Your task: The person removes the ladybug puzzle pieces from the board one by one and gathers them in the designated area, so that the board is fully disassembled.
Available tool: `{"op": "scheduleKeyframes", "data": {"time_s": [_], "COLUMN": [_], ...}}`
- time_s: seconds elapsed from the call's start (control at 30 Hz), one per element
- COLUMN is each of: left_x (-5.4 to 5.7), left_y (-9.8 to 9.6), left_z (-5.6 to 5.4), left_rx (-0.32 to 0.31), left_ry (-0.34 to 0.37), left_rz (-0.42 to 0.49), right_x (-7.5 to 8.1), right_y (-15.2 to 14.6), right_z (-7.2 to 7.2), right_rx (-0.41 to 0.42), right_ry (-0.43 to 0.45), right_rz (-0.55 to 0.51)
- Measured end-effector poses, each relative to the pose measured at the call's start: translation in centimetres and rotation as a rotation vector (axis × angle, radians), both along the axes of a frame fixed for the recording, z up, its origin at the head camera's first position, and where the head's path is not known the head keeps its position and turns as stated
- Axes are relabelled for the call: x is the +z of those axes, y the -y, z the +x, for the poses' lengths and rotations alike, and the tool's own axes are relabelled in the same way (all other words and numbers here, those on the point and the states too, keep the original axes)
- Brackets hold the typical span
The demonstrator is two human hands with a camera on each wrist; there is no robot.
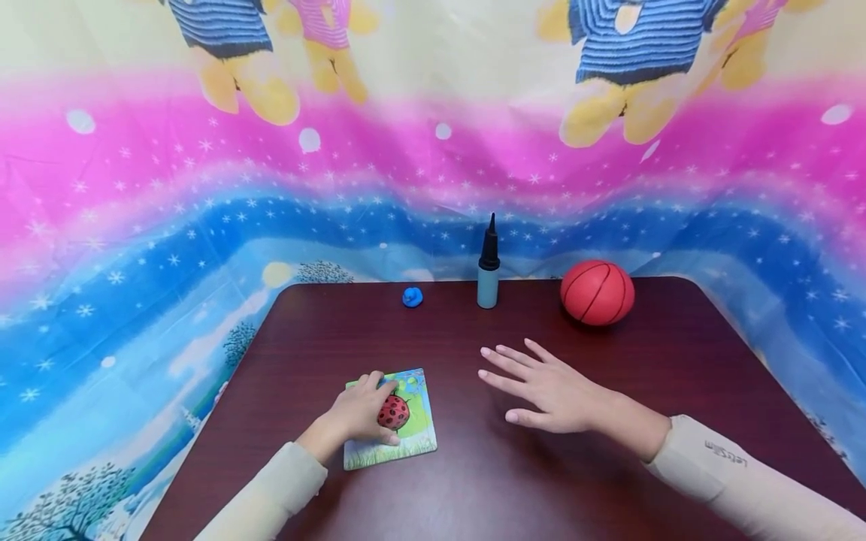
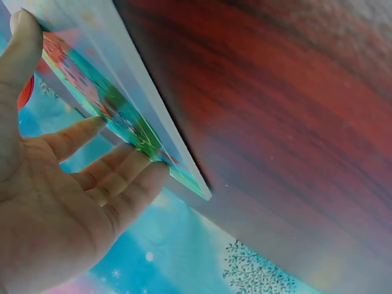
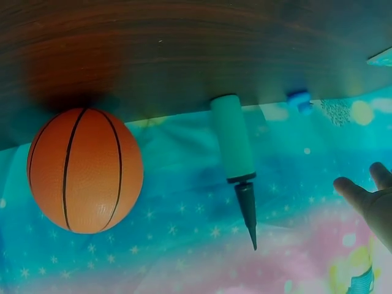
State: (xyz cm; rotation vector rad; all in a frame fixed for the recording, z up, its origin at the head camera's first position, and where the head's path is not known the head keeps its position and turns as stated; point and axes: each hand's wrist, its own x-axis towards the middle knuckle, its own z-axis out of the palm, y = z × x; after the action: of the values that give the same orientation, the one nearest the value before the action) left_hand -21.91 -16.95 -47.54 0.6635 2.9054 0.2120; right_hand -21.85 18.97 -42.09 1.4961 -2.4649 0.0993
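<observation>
A square picture board point(image 1: 419, 433) with a red ladybug on a green background lies flat on the table, left of the middle. My left hand point(image 1: 361, 411) rests on its left part. In the left wrist view, the fingertips point(image 2: 160, 168) and thumb touch the picture side of the board point(image 2: 147, 92), the fingers fairly straight. To the right, my right hand point(image 1: 558, 394) hovers over the tabletop with its fingers spread and holds nothing. Only a few fingers point(image 3: 358, 193) of it enter the right wrist view.
Along the back of the dark wooden table point(image 1: 467, 496) stand a small blue rubber duck point(image 1: 412, 297), an upright hand pump point(image 1: 488, 285) with a black nozzle and a red ball point(image 1: 598, 293) with black lines. A patterned cloth point(image 1: 419, 150) hangs behind the table.
</observation>
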Motion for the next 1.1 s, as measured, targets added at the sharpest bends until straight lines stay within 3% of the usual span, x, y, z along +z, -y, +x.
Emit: {"op": "scheduleKeyframes", "data": {"time_s": [0.33, 0.63, 0.73, 0.87, 1.1], "left_x": [-0.1, 0.5, 1.0, 1.5, 1.5], "left_y": [-0.2, -1.9, -2.1, -2.0, -1.6], "left_z": [-0.5, -1.6, -1.6, -1.4, -0.8], "left_rx": [0.034, -0.008, -0.011, 0.015, 0.051], "left_ry": [0.040, 0.023, 0.021, 0.075, 0.137], "left_rz": [0.018, -0.029, -0.041, -0.026, 0.006], "right_x": [-1.7, -3.9, -4.6, -5.4, -6.7], "right_y": [3.4, 8.5, 10.0, 11.7, 13.5], "right_z": [-0.8, -1.8, -2.3, -2.8, -3.1], "right_rx": [-0.030, -0.121, -0.178, -0.247, -0.313], "right_ry": [0.109, 0.181, 0.209, 0.246, 0.259], "right_rz": [0.049, 0.012, 0.001, 0.026, 0.057]}}
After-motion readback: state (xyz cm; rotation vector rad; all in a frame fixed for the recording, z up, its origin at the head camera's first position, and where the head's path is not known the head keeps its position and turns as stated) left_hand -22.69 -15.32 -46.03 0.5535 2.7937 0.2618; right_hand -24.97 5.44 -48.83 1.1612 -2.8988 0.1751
